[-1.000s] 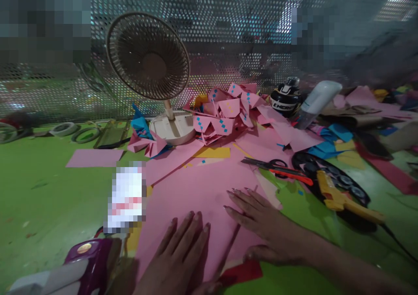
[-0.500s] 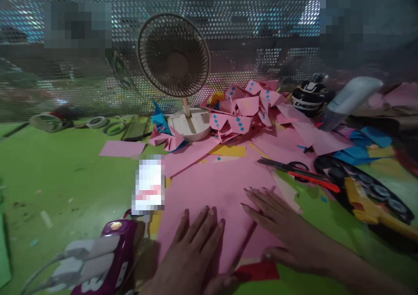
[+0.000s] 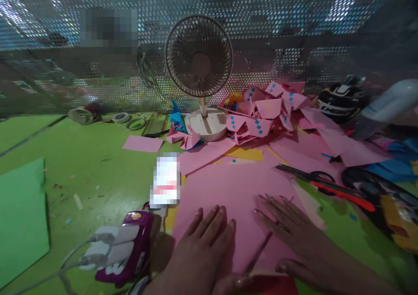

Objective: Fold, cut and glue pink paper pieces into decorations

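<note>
A large pink paper sheet [image 3: 222, 186] lies flat on the green table in front of me. My left hand [image 3: 202, 247] rests on its lower left part, fingers stretched out. On the right side of the sheet lies my right hand [image 3: 290, 229], palm down with fingers spread. Neither hand grips anything. Between them a dark narrow line, perhaps a shadow or fold edge, runs across the paper. A red paper piece [image 3: 272, 284] shows at the bottom, close to both thumbs. Scissors [image 3: 307, 173] and a red-handled cutter [image 3: 346, 195] lie beyond my right hand.
A fan [image 3: 199, 60] stands at the back beside a heap of folded pink papers [image 3: 261, 112]. Left of the sheet are a lit phone [image 3: 166, 179] and a purple power adapter [image 3: 130, 251] with plugs. A yellow tool [image 3: 401, 221] lies at right, green paper [image 3: 21, 221] at left.
The view has turned left, so the table things appear shifted right and more green paper shows. Both hands stay flat on the pink sheet in nearly the same pose.
</note>
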A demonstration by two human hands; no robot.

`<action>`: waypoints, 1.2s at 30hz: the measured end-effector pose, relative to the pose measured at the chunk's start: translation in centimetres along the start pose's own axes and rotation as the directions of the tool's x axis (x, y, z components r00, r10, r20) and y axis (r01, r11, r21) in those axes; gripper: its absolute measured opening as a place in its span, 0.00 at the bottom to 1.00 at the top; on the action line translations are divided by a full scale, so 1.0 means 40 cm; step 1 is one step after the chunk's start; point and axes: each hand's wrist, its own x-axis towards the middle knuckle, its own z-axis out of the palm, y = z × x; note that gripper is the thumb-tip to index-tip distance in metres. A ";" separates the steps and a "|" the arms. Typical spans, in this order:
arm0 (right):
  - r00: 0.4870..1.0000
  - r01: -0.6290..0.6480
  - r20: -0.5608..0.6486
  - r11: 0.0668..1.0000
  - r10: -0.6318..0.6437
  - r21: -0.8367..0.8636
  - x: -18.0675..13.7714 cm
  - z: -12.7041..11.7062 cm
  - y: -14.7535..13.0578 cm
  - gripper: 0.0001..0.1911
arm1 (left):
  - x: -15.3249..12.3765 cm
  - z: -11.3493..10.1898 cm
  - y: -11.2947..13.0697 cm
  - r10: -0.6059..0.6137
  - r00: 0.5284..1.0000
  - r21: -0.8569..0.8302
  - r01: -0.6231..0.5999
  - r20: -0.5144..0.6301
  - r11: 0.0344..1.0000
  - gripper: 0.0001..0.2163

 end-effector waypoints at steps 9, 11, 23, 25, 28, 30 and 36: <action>0.999 0.033 -0.034 0.999 -0.033 -0.020 0.005 0.001 0.004 0.47 | -0.001 0.012 -0.005 0.001 1.000 -0.040 0.000 0.024 0.999 0.34; 0.999 0.032 -0.029 0.999 -0.032 -0.012 0.004 0.001 0.005 0.46 | -0.002 0.020 -0.006 -0.004 1.000 -0.041 0.005 0.027 0.999 0.34; 0.998 0.055 -0.008 0.998 -0.054 0.012 0.005 -0.006 0.006 0.45 | -0.002 0.024 -0.011 0.026 0.999 -0.025 -0.025 0.046 0.999 0.33; 0.999 0.047 0.003 0.999 -0.047 0.022 0.004 -0.004 0.007 0.45 | -0.004 0.023 -0.010 0.029 0.999 -0.038 -0.028 0.026 0.999 0.33; 0.999 0.036 0.016 0.999 -0.036 0.025 0.002 0.000 0.006 0.45 | -0.005 0.029 -0.011 0.025 0.999 -0.025 -0.025 0.023 0.999 0.33; 0.999 0.034 0.024 0.999 -0.035 0.024 0.000 0.003 0.007 0.44 | -0.004 0.040 -0.014 0.027 0.999 -0.001 -0.027 0.024 1.000 0.35; 0.999 0.034 0.007 0.999 -0.034 0.028 0.000 0.007 0.007 0.42 | -0.002 0.052 -0.016 0.030 1.000 0.042 -0.030 0.005 0.999 0.36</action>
